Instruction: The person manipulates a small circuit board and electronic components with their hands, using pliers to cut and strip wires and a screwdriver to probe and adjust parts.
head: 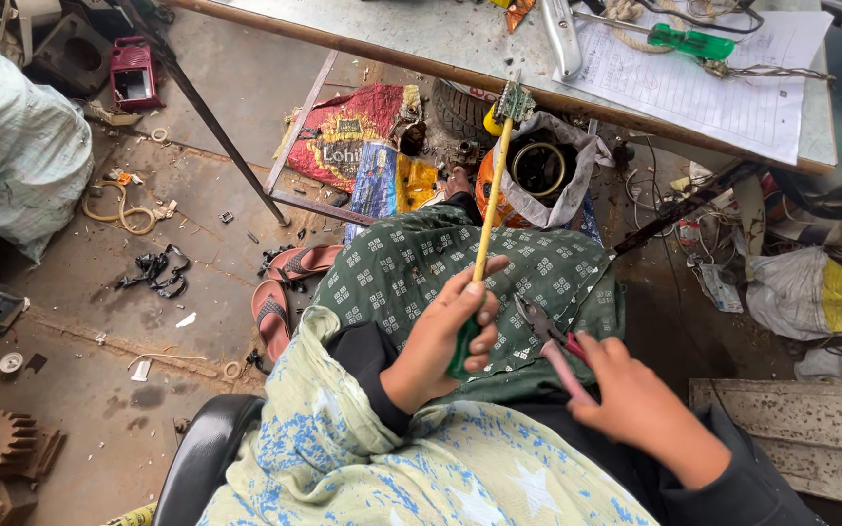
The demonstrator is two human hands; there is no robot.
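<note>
Head view: left hand [445,331] has its fingers wrapped around a green-handled yellow rod [487,209] tipped with a small circuit board [516,101], raised over the lap. Right hand [635,404] grips red-handled pliers [548,331], jaws just beside the rod, not yet touching it.

Under the table [421,39] — a crumpled red sack [348,131], blue-yellow packet [382,185] beside it.

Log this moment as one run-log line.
left hand: grips yellow rod by its green handle | rod tip: small circuit board | right hand: holds red-handled pliers beside rod | seated at table
</note>
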